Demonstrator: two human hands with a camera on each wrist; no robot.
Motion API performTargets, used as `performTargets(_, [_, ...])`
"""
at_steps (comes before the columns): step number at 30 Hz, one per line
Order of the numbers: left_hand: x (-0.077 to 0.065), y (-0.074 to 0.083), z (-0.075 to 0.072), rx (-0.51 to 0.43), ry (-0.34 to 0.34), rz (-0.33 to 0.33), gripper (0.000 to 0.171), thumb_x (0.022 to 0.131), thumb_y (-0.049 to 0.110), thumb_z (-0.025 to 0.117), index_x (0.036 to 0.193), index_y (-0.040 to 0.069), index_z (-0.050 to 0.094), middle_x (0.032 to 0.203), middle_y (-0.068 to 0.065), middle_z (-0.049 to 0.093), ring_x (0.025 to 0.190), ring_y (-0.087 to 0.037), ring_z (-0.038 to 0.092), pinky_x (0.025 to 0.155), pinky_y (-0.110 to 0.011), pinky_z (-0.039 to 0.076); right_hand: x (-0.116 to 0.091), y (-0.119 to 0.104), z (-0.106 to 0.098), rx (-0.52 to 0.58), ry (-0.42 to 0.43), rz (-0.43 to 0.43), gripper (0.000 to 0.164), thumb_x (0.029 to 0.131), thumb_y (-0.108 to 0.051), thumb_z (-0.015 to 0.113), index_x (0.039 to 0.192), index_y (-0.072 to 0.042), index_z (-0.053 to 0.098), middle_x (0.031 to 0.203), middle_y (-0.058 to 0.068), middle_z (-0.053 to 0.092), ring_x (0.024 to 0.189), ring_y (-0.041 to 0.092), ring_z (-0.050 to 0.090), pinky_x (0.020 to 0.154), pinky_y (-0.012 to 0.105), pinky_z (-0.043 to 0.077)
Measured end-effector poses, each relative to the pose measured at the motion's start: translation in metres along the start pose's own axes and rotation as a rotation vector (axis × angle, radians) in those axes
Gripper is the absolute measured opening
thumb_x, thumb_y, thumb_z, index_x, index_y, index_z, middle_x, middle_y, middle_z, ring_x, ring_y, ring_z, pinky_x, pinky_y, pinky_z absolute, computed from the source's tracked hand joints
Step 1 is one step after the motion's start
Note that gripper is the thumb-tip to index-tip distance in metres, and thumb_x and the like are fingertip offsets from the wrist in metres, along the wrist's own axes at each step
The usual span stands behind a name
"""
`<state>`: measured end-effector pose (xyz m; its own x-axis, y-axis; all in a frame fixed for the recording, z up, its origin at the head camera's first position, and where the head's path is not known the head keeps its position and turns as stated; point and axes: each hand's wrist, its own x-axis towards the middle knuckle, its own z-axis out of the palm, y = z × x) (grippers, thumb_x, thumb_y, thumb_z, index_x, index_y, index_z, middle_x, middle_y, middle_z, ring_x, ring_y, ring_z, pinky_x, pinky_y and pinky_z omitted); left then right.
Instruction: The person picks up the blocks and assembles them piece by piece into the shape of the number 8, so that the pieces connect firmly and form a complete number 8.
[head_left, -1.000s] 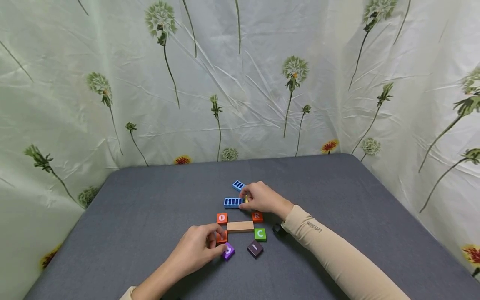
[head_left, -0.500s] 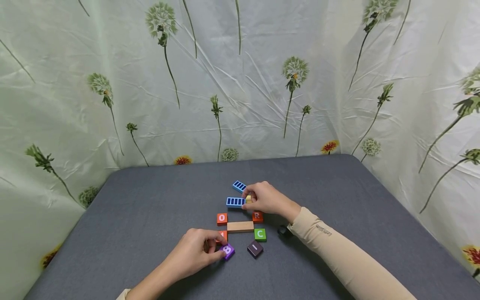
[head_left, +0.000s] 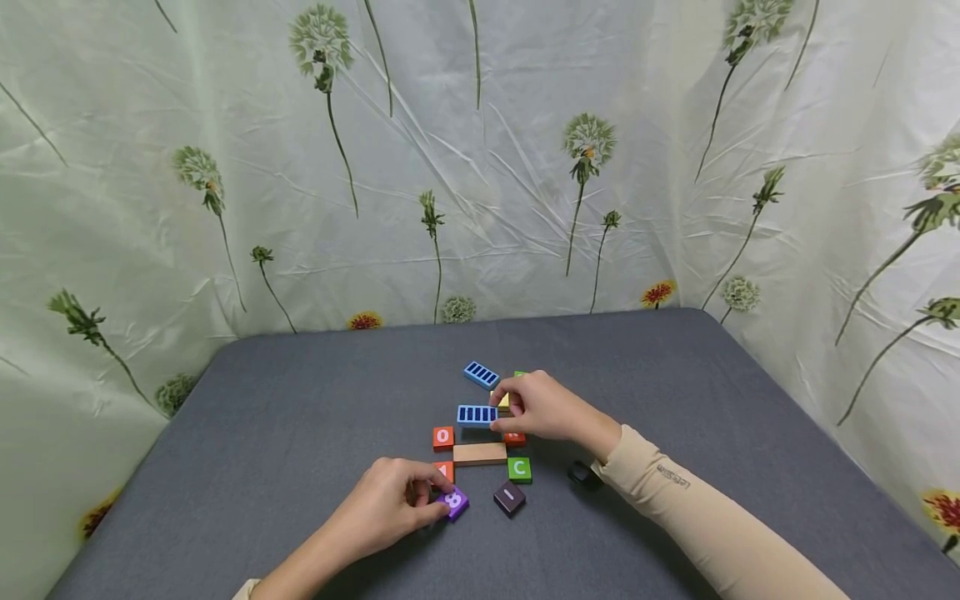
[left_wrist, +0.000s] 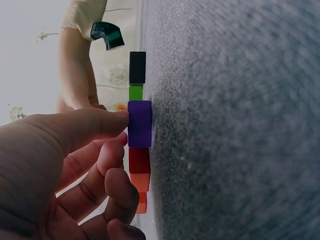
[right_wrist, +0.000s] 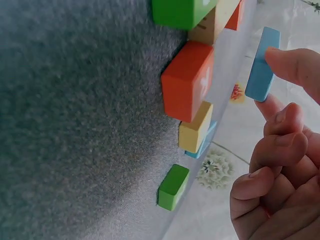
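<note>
My right hand [head_left: 546,406] pinches a light blue block with dark slots [head_left: 472,415] between thumb and fingers. In the right wrist view that blue block [right_wrist: 260,70] is off the table, its side turned to the camera. My left hand [head_left: 390,502] holds the purple block marked 8 [head_left: 457,502] by its left side, the block lying on the table. In the left wrist view the thumb meets the purple block's [left_wrist: 140,125] edge. Between the hands lies a plain wooden plank [head_left: 480,454], flanked by an orange O block [head_left: 443,438] and a green C block [head_left: 519,470].
A dark block [head_left: 510,498] lies right of the purple one. The left fingers partly cover another orange block [head_left: 447,470]. Beyond lie a second slotted blue block [head_left: 481,374] and a yellow block [head_left: 500,401]. A red block [head_left: 514,439] and a green one [head_left: 520,374] are partly hidden behind the right hand.
My right hand has lifted the slotted blue block and moved it right and nearer, uncovering part of the yellow and far green blocks. The left hand has barely moved; the 8 shows more fully.
</note>
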<state>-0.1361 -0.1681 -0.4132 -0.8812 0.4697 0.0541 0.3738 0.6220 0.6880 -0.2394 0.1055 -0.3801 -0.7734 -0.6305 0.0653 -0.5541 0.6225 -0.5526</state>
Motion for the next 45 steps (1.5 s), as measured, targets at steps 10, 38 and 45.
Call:
performTargets(10, [0.001, 0.000, -0.001, -0.002, -0.006, -0.008, 0.012, 0.089, 0.018, 0.088, 0.098, 0.024, 0.082, 0.067, 0.014, 0.057, 0.060, 0.003, 0.048, 0.053, -0.020, 0.039, -0.019, -0.008, -0.001, 0.018, -0.010, -0.062, 0.022, 0.095, -0.022, 0.083, 0.110, -0.008, 0.077, 0.064, -0.014, 0.051, 0.057, -0.003, 0.043, 0.057, 0.019, 0.037])
performTargets(38, [0.001, 0.000, 0.001, -0.008, 0.014, -0.007, 0.013, 0.089, 0.017, 0.088, 0.098, 0.024, 0.082, 0.065, 0.015, 0.057, 0.058, 0.003, 0.049, 0.052, -0.020, 0.038, -0.063, -0.035, 0.017, 0.007, -0.173, -0.121, 0.019, 0.091, -0.026, 0.087, 0.101, -0.019, 0.073, 0.065, -0.017, 0.042, 0.057, -0.006, 0.037, 0.057, 0.016, 0.031])
performTargets(45, [0.000, 0.000, 0.001, -0.011, 0.002, -0.011, 0.013, 0.089, 0.018, 0.088, 0.099, 0.023, 0.081, 0.066, 0.014, 0.057, 0.059, 0.002, 0.049, 0.052, -0.020, 0.038, -0.065, -0.038, 0.024, -0.016, -0.197, -0.125, 0.019, 0.091, -0.029, 0.088, 0.101, -0.021, 0.073, 0.067, -0.017, 0.042, 0.059, -0.006, 0.038, 0.057, 0.015, 0.032])
